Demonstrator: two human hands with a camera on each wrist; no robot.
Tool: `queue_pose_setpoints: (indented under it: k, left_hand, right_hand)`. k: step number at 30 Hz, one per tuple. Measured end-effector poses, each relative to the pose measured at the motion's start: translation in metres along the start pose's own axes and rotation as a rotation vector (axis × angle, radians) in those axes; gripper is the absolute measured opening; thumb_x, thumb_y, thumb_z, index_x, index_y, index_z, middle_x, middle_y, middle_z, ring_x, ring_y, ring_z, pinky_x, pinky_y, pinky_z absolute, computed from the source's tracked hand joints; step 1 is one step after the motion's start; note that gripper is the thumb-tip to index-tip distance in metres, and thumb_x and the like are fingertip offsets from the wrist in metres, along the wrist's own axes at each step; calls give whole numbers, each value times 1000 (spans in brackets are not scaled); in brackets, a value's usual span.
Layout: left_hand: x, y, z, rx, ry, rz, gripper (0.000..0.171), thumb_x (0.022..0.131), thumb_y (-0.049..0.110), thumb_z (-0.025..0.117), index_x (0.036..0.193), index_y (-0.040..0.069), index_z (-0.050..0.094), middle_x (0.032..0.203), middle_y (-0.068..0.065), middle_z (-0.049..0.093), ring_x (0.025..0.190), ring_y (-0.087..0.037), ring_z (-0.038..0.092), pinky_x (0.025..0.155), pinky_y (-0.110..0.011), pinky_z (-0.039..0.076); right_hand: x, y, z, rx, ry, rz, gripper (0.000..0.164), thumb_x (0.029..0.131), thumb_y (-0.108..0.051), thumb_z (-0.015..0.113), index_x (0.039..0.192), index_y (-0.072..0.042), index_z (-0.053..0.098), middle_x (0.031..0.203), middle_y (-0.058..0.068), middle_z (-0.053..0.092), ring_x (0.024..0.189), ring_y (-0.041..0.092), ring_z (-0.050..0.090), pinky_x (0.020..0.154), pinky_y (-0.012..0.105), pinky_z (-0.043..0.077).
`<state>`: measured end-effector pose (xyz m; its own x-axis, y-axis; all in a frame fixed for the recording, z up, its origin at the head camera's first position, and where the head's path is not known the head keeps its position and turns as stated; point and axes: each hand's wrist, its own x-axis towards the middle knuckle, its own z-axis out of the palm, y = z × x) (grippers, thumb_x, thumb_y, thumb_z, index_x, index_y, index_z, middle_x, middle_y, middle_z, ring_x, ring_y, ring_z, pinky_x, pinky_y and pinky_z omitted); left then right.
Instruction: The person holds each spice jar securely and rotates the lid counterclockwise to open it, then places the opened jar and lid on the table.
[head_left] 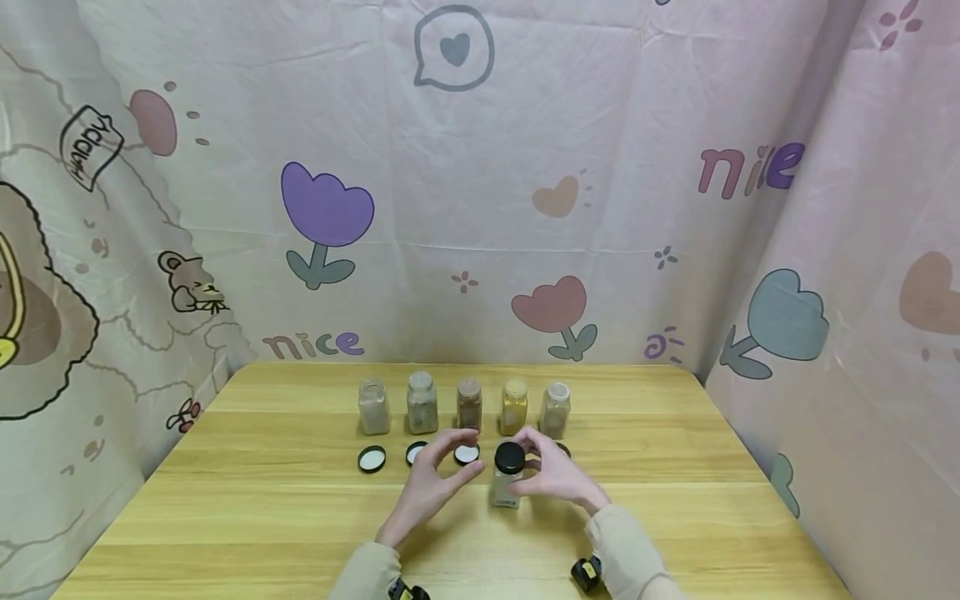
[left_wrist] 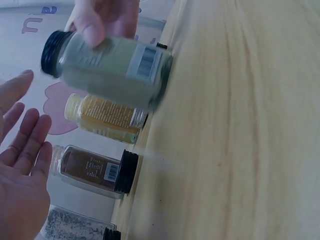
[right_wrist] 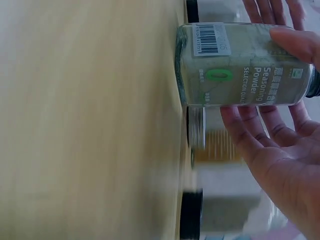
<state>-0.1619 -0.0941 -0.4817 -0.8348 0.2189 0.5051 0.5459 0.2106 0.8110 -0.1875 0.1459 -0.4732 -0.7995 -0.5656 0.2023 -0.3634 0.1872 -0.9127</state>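
My right hand (head_left: 558, 471) holds a glass seasoning powder jar (head_left: 506, 492) by its side, near the middle of the table's front half. The jar has a black lid (head_left: 510, 457) on top. Its barcode and "Seasoning Powder" lettering show in the right wrist view, with pale powder inside. Left of the jar, my left hand (head_left: 435, 475) is held with thumb and fingers apart and nothing between them. In the left wrist view the left fingers (left_wrist: 30, 135) are spread, apart from the jar.
Behind the hands stand several lidless spice jars in a row: white (head_left: 374, 408), grey-flecked (head_left: 422, 406), brown (head_left: 469, 406), yellow (head_left: 514, 408) and beige (head_left: 555, 410). Black-rimmed lids (head_left: 371, 459) lie in front of them, white insides up. A printed curtain (head_left: 450, 208) hangs behind the table.
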Motion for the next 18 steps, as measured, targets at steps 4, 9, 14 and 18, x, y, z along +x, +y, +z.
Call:
queue_pose_setpoints:
  k: [4,9,14,18]
  left_hand:
    - [0,0,0,-45,2,24,38,90,12,75,126,12,64,120,-8,68,113,-20,66,107,-26,52]
    - [0,3,-1,-50,-20,31,41,90,12,75,128,4,63,127,-14,67,118,-15,64,109,-23,50]
    - [0,5,-3,-45,-70,19,44,90,14,76,130,5,62,131,-13,67,124,-15,62,112,-29,49]
    - [-1,6,-5,-34,-98,14,45,90,16,76,132,9,63,133,-10,68,128,-19,60,114,-31,48]
  right_hand:
    - [10,-3,15,11,-30,-9,50,77,-3,81,117,0,51,111,11,60,101,8,58,98,20,54]
    - [18,-4,28,32,-49,-20,50,79,-3,80,119,1,51,117,16,60,104,6,59,102,24,54]
    - [21,-3,33,33,-54,-25,52,80,-3,80,123,1,51,123,20,61,108,5,59,105,23,51]
    - [21,-1,33,43,-76,-21,57,82,-6,79,132,0,51,130,21,61,116,8,60,109,22,48]
